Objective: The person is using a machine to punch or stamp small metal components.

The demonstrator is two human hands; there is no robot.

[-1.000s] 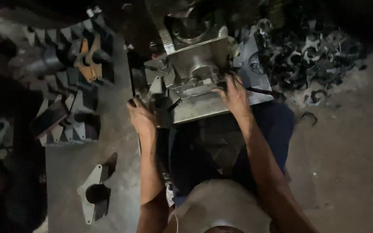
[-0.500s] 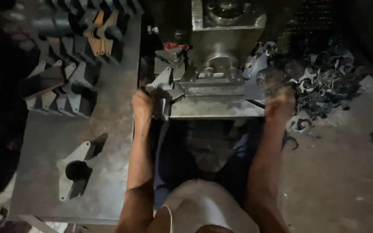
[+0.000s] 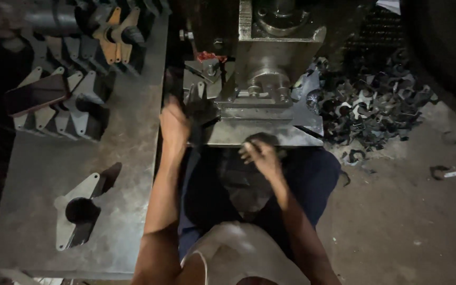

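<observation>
I sit in front of a grey metal press [image 3: 273, 79]. My left hand [image 3: 174, 125] is at the left end of its bed plate [image 3: 259, 134], with the fingers closed on a dark metal part [image 3: 196, 108] that lies against the tooling. Blurred by motion, my right hand [image 3: 260, 154] hovers just in front of the plate's front edge, over my lap. Its fingers are spread and hold nothing that I can see.
A steel table [image 3: 127, 158] stands on my left. On it lie one triangular bracket with a tube [image 3: 77, 211] near me and rows of like brackets [image 3: 64, 111] farther back. A heap of dark scrap cut-outs [image 3: 376, 105] covers the floor to the right of the press.
My right hand has moved from the right end of the bed plate to its front middle. The left hand has stayed at the plate's left end. The view has shifted.
</observation>
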